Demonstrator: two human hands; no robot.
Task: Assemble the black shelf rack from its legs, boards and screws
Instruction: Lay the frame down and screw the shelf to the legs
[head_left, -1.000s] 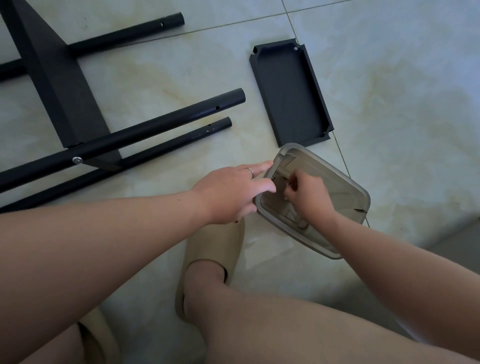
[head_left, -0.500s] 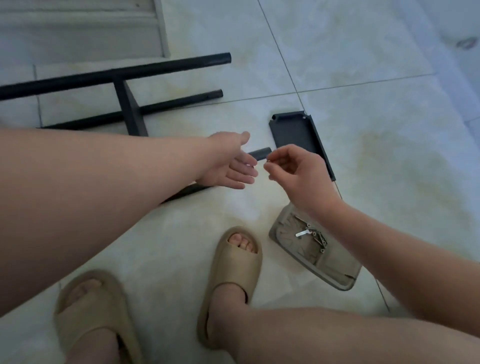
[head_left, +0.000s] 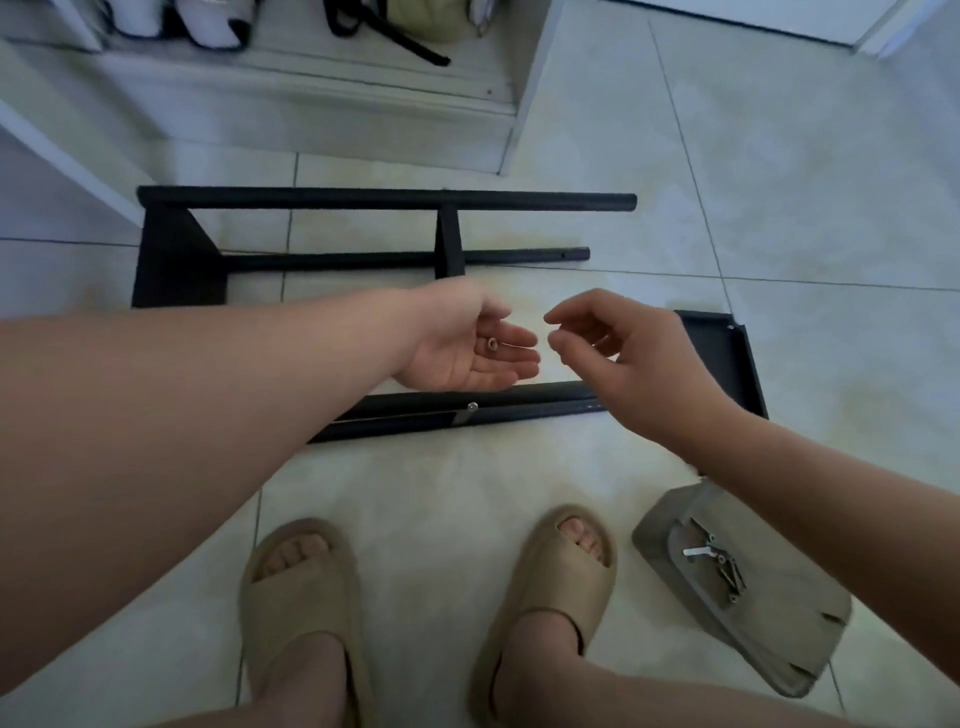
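Our left hand (head_left: 467, 348) lies palm up, fingers relaxed, a small metal fastener (head_left: 491, 344) resting on them. Our right hand (head_left: 634, 358), loosely curled and empty, hovers just beside those fingertips.

A home is indicated. The floor (head_left: 779, 156) is laid with large, glossy, pale tiles with thin grout lines. What appear to be white shoes (head_left: 208, 26) and a bag with black straps (head_left: 415, 26) are kept in a low white shelf unit (head_left: 363, 119). Soft beige slippers (head_left: 301, 597) are worn on bare feet, and the black shelf rack (head_left: 363, 200) is laid out directly on the tiles.
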